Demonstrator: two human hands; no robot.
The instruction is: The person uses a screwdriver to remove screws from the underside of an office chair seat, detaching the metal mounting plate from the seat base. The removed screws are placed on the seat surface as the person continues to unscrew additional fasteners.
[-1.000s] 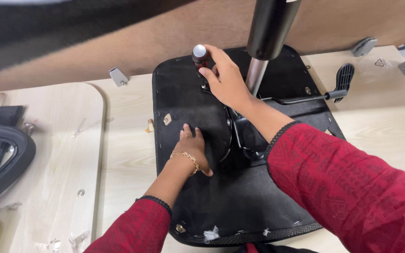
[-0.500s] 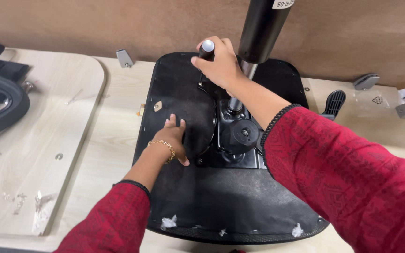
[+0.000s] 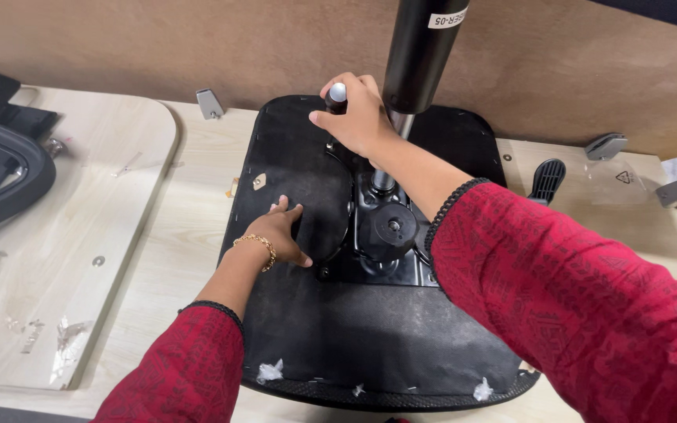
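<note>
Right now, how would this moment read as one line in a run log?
left hand: flat on black seat underside | right hand: gripping screwdriver, upright beside metal mechanism plate | black gas cylinder: standing

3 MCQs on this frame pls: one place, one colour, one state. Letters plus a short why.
1. Where does the left hand rest?
A. on the seat underside
B. on the tabletop
C. on the gas cylinder

2. What colour are the sleeves?
A. blue
B. red
C. white

3. What is the right hand doing?
A. hanging free
B. lying flat and open
C. gripping the tool handle

1 A: the palm lies flat on the black fabric.
2 B: both forearms wear patterned red.
3 C: the fingers wrap the silver-capped handle.
</note>
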